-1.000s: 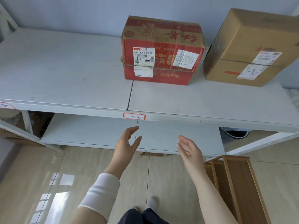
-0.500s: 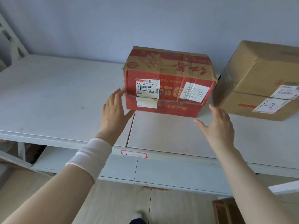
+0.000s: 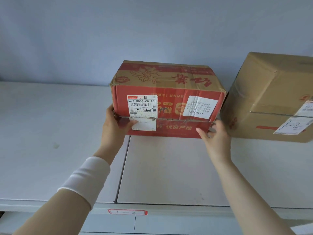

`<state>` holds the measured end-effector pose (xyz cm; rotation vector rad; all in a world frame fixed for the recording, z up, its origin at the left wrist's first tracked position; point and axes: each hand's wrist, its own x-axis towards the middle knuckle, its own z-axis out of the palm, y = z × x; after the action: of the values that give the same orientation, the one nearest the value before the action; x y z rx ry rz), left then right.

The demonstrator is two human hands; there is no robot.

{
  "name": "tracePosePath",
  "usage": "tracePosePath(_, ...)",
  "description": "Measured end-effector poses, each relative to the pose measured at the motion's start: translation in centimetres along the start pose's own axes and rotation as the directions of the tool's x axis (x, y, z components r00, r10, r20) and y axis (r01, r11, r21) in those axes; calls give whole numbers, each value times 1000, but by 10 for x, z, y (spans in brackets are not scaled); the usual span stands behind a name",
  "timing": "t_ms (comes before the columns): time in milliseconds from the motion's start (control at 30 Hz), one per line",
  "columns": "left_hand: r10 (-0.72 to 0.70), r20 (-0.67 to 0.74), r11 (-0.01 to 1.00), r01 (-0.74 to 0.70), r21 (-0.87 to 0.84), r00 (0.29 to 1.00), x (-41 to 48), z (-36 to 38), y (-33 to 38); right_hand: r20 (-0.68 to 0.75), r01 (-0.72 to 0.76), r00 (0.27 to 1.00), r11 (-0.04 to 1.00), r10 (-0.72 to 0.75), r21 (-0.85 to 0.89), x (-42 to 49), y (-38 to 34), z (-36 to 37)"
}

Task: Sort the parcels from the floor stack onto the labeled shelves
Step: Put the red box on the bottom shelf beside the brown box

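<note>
2 parcels (image 3: pixel 166 99) on shelf (image 3: pixel 50 133) — side by side

A plain, pale blue-grey wall (image 3: pixel 118 31) fills the upper half, softly and evenly lit. Below it runs a white shelf (image 3: pixel 50 133) of two boards meeting at a dark seam (image 3: pixel 122 167), with a red-edged label (image 3: pixel 127 212) on its front edge.
</note>
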<state>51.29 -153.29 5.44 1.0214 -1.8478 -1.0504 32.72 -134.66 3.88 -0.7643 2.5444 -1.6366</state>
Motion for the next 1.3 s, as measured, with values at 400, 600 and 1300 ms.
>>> tracePosePath(400, -62, 64, 997, 64, -37, 996, 10, 2, -5, 86, -51, 995, 999, 52, -10, 6, -3, 0)
tracePosePath(600, -114, -159, 990, 126, 66, 981, -77, 6, 29, 195, -154, 970, 988, 145, 31, -21, 8, -75)
tracePosePath(1300, -128, 243, 991, 131, 3, 962, -151, 247, 151, 148, -249, 959, 967, 240, 48, 71, 137, -313)
